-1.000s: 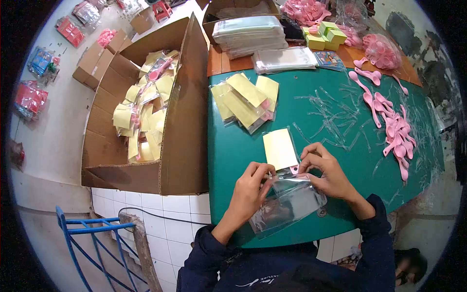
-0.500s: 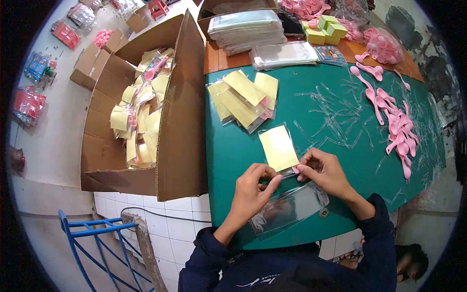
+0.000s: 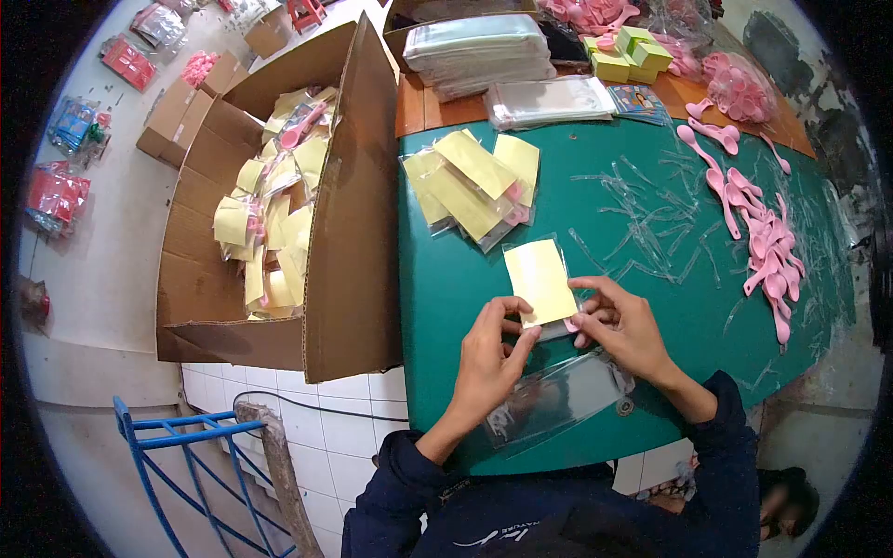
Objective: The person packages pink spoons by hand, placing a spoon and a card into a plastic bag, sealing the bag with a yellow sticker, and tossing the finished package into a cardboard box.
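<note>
A clear plastic packet with a yellow card (image 3: 541, 282) inside lies in front of me on the green table. A bit of pink, likely a spoon's handle, shows at its lower right corner. My left hand (image 3: 490, 358) pinches the packet's lower left edge between index finger and thumb. At the lower right corner, my right hand (image 3: 625, 332) grips the packet with its fingers over the pink piece. Just below both hands lies a flat clear plastic bag (image 3: 558, 398). Beyond the packet is a pile of finished-looking yellow-card packets (image 3: 474, 191).
A tall cardboard box (image 3: 352, 223) of similar packets stands at the left. Pink spoons (image 3: 770, 246) are heaped on the right, beside clear plastic strips (image 3: 656, 223). Stacked clear bags (image 3: 479, 51) and small yellow-green boxes (image 3: 633, 56) sit at the back. A blue metal frame (image 3: 191, 428) stands lower left.
My left index finger has moved up along the card's lower left edge. My right fingers have shifted slightly on the corner. The whole view has moved a little.
</note>
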